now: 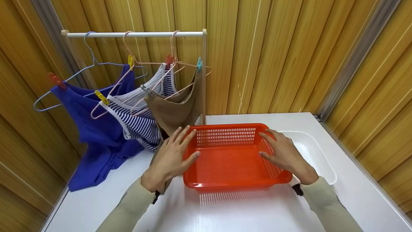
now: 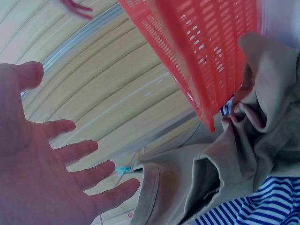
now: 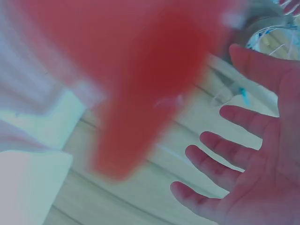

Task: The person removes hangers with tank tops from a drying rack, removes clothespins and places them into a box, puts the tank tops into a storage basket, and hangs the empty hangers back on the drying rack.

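An orange-red plastic basket [image 1: 225,164] with slotted walls stands in front of me, its bare floor visible. My left hand [image 1: 172,156] hovers at its left side, fingers spread and straight. Over the opposite side is my right hand [image 1: 285,153], also with spread fingers. Both wrist views show the left palm [image 2: 47,168] and the right palm [image 3: 267,159] apart from the basket, holding nothing. Close to the left hand hangs a brown garment [image 1: 175,111], clipped to a pink hanger; its lower part is partly behind that hand.
A rack with a white rail [image 1: 138,34] stands at the back left. From it hang a blue garment [image 1: 96,129] and a striped top [image 1: 138,122], held on hangers by coloured clothespins. A white tray [image 1: 318,154] lies right of the basket on the white table [image 1: 251,216].
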### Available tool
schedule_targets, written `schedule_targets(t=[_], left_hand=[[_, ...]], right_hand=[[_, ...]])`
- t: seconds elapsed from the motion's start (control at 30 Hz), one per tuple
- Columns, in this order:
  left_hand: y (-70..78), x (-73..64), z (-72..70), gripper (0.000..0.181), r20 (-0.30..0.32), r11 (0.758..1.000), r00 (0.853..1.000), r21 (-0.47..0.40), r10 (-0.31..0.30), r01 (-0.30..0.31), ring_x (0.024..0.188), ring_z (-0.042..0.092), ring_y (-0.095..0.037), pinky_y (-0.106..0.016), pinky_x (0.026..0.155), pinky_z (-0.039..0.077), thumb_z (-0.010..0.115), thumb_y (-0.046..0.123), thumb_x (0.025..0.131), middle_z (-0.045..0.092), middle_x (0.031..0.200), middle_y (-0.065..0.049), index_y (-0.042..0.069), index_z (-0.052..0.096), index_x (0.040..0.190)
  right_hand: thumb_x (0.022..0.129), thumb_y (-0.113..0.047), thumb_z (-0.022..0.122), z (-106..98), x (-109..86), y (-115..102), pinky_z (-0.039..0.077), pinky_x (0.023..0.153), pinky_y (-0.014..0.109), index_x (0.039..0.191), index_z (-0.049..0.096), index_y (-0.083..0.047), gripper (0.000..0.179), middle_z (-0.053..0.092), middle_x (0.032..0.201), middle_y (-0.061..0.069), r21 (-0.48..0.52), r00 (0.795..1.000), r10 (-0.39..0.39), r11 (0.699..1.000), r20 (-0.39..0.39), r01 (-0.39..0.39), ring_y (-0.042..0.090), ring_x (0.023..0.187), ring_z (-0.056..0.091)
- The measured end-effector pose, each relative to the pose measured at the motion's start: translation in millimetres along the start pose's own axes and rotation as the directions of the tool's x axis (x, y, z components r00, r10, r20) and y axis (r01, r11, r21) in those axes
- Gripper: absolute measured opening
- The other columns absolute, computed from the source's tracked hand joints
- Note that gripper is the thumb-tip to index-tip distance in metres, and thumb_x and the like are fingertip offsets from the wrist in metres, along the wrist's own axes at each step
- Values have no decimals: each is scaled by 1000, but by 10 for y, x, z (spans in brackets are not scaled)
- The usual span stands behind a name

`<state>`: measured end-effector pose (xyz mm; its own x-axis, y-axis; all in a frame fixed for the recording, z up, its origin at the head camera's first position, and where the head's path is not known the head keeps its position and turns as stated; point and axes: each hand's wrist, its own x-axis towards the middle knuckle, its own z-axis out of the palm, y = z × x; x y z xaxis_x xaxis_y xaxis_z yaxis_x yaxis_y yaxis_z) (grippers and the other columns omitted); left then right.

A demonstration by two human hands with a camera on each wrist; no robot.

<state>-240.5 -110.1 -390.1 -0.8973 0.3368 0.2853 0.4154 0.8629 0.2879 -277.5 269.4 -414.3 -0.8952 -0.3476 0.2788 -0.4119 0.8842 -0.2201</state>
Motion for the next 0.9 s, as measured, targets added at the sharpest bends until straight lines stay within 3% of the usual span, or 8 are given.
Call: schedule_targets(t=[0.23, 0.5, 0.73, 0.9], left_hand=[[-87, 2, -97, 69, -75, 1000, 997, 12, 17, -16, 150, 24, -29, -61, 113, 30, 50, 57, 96, 29, 162, -2, 26, 32, 154], [-164, 11, -268, 64, -188, 1000, 982, -5, 22, -23, 145, 34, -31, -59, 112, 33, 53, 50, 97, 37, 158, -5, 22, 37, 152], [-251, 25, -492, 60, -278, 999, 960, -48, 0, -13, 141, 39, -32, -56, 112, 35, 56, 44, 97, 41, 154, -9, 15, 43, 148], [-341, 14, -737, 56, -358, 996, 933, -87, -44, 13, 141, 39, -32, -55, 112, 35, 56, 39, 98, 43, 152, -11, 13, 45, 146]], right_hand=[[84, -27, 76, 95, -58, 189, 43, 87, 59, 138, 54, -8, 61, 52, 134, 19, -53, 998, 21, 998, -61, -25, 40, 118, 51], [83, -17, 75, 174, -113, 299, 43, 80, 54, 126, 62, -1, 48, 55, 123, 21, -35, 993, 73, 996, -98, -77, 39, 105, 53], [83, -7, 72, 254, -158, 369, 49, 76, 51, 119, 64, 3, 38, 56, 115, 22, -23, 989, 70, 997, -129, -73, 36, 95, 54], [82, -1, 69, 305, -178, 376, 51, 75, 50, 116, 64, 5, 35, 57, 113, 24, -12, 986, 60, 998, -156, -63, 37, 93, 54]])
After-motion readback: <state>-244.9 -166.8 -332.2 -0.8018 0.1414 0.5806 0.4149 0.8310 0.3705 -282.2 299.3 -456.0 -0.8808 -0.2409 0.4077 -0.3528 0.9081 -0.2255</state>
